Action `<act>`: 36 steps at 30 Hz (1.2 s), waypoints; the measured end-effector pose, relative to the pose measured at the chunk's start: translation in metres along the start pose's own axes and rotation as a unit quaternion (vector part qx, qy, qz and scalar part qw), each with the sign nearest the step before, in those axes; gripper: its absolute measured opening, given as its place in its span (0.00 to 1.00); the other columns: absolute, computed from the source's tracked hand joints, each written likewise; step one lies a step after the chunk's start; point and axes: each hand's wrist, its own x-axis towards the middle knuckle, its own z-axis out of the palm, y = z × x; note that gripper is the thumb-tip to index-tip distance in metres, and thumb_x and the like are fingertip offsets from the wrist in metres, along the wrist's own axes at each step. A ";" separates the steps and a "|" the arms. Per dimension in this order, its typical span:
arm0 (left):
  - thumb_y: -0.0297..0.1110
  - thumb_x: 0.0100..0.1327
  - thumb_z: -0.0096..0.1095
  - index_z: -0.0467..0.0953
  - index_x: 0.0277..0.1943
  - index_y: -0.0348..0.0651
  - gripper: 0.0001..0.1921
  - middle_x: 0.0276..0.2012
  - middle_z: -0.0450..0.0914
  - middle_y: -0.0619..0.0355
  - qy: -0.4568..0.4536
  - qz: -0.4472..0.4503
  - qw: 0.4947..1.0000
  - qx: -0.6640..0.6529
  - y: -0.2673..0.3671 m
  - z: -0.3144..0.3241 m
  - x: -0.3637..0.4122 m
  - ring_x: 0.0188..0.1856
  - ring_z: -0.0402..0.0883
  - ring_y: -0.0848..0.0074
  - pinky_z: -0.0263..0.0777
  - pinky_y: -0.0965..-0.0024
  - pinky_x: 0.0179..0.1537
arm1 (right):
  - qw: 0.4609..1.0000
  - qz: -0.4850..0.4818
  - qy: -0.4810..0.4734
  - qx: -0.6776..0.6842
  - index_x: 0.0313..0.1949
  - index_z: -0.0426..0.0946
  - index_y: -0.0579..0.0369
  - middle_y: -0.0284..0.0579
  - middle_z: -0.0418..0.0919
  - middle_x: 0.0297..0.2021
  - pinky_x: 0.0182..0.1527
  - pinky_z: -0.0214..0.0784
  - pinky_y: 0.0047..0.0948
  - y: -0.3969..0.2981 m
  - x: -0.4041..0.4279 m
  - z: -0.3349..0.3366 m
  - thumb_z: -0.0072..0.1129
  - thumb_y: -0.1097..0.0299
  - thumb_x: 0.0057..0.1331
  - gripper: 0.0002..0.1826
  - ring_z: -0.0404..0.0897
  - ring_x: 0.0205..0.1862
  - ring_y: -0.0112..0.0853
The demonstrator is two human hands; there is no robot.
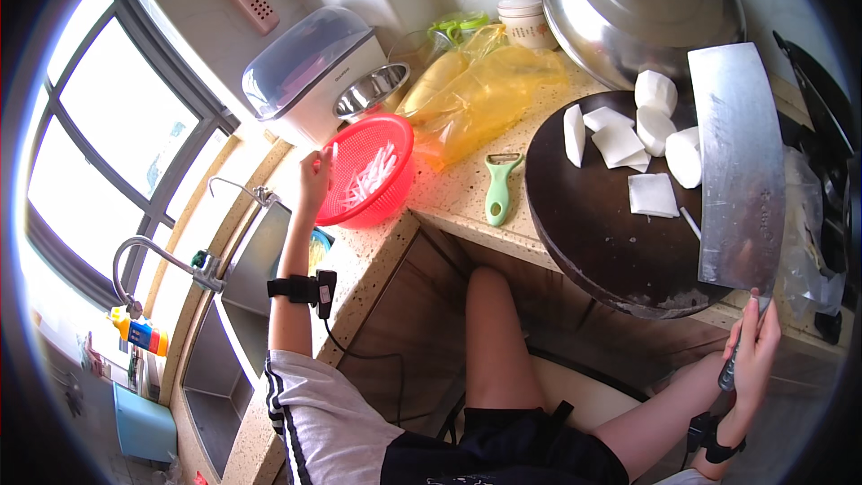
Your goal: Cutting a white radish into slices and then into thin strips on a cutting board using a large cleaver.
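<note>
My right hand grips the handle of a broad Chinese cleaver, whose blade is raised over the right side of a thick round chopping board. Chunks of peeled white root vegetable, thin squares and one narrow strip lie on the board. At the left, my left hand is at the rim of a red plastic colander; a white sliver shows at its closed fingertips. White vegetable strips lie inside the colander.
A green peeler lies between colander and board. Behind are a yellow plastic bag, a steel bowl, a lidded white box and a large steel lid. A sink with a faucet is at the left.
</note>
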 end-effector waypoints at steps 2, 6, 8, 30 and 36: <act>0.42 0.66 0.54 0.72 0.24 0.36 0.19 0.11 0.67 0.64 0.021 0.049 0.999 0.005 -0.001 0.004 0.001 0.13 0.63 0.87 0.53 0.80 0.15 | 1.000 -0.003 -0.003 0.001 0.43 0.68 0.64 0.33 0.60 0.13 0.13 0.52 0.17 0.001 0.000 -0.001 0.40 0.68 0.71 0.12 0.59 0.11 0.15; 0.42 0.67 0.52 0.73 0.25 0.35 0.20 0.11 0.66 0.63 0.037 0.030 0.997 0.061 0.000 0.001 0.001 0.12 0.61 0.88 0.51 0.80 0.14 | 1.000 -0.003 -0.006 0.006 0.42 0.68 0.64 0.32 0.60 0.13 0.13 0.51 0.16 0.003 0.001 0.000 0.40 0.68 0.71 0.11 0.59 0.11 0.15; 0.42 0.67 0.52 0.74 0.27 0.34 0.19 0.12 0.69 0.61 0.022 0.028 0.993 0.110 -0.002 -0.006 0.001 0.13 0.64 0.86 0.55 0.78 0.16 | 1.000 -0.004 -0.005 0.009 0.42 0.68 0.64 0.32 0.60 0.13 0.13 0.51 0.16 0.002 0.000 0.001 0.40 0.69 0.70 0.11 0.59 0.11 0.15; 0.31 0.69 0.40 0.72 0.49 0.39 0.13 0.45 0.76 0.51 0.089 0.274 0.946 0.146 0.172 0.049 -0.070 0.49 0.75 0.66 0.66 0.65 0.52 | 0.816 -0.422 -0.087 -0.386 0.34 0.72 0.50 0.33 0.63 0.19 0.21 0.60 0.25 -0.020 -0.026 0.012 0.66 0.66 0.37 0.21 0.69 0.17 0.27; 0.22 0.51 0.64 0.75 0.42 0.35 0.13 0.40 0.77 0.51 -0.257 0.366 0.885 0.126 0.258 0.068 -0.124 0.44 0.76 0.61 0.69 0.66 0.47 | 0.790 -0.423 -0.092 -0.434 0.32 0.71 0.48 0.32 0.61 0.18 0.20 0.58 0.26 -0.024 -0.025 0.013 0.63 0.68 0.42 0.15 0.69 0.17 0.26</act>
